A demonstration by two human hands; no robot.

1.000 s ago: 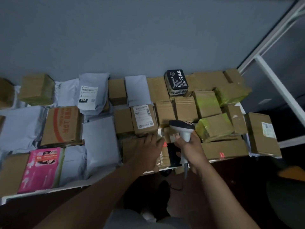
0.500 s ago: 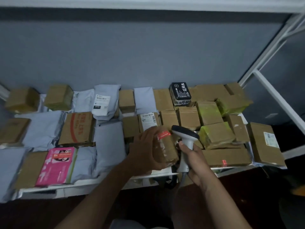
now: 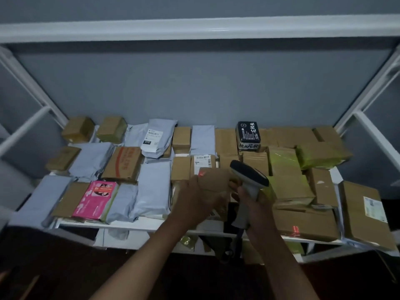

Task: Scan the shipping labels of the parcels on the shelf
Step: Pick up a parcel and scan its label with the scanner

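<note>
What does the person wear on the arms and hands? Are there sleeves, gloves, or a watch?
Both forearms are bare as far as the picture shows. The left hand and the right hand have no gloves. No watch, ring or wristband is visible, though the light is dim.

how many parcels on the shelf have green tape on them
3, all on the right: one at the back right, one left of it, one nearer, behind the scanner. Others may be hidden or too dim to tell.

matt cardboard boxes (image 3: 290, 187), glossy plastic mailers (image 3: 154, 187)
</note>
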